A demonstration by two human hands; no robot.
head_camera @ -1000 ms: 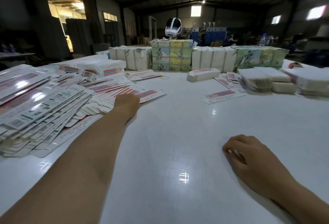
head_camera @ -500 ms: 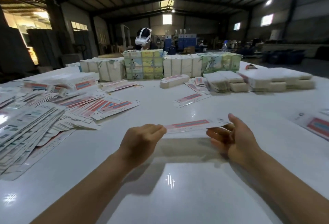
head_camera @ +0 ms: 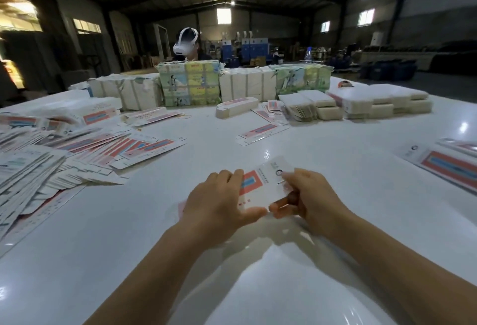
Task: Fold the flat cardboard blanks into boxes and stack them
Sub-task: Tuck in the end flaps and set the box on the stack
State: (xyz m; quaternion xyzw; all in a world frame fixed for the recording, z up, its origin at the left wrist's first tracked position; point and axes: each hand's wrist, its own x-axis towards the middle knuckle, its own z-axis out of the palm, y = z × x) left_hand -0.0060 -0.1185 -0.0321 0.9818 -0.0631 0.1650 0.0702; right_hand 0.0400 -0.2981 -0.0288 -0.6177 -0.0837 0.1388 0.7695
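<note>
I hold one flat cardboard blank (head_camera: 265, 185), white with a red and blue panel, just above the white table (head_camera: 335, 195) in front of me. My left hand (head_camera: 219, 200) grips its left part, fingers over the top and thumb underneath. My right hand (head_camera: 307, 195) pinches its right end between thumb and fingers. The blank points away from me and tilts up at its far end. A wide pile of the same flat blanks (head_camera: 51, 159) fans out on the left. One folded box (head_camera: 236, 107) lies further back near the middle.
Single blanks lie at mid-table (head_camera: 260, 132) and at the right edge (head_camera: 446, 164). Bundled stacks of white and printed packs (head_camera: 191, 86) line the far side, with low white stacks (head_camera: 374, 102) to the right. A person wearing a headset (head_camera: 187, 43) sits behind them.
My left hand took a blank from the left pile and brought it to the middle. Both hands now hold it closer together, and it has turned from crosswise to pointing away from me.
</note>
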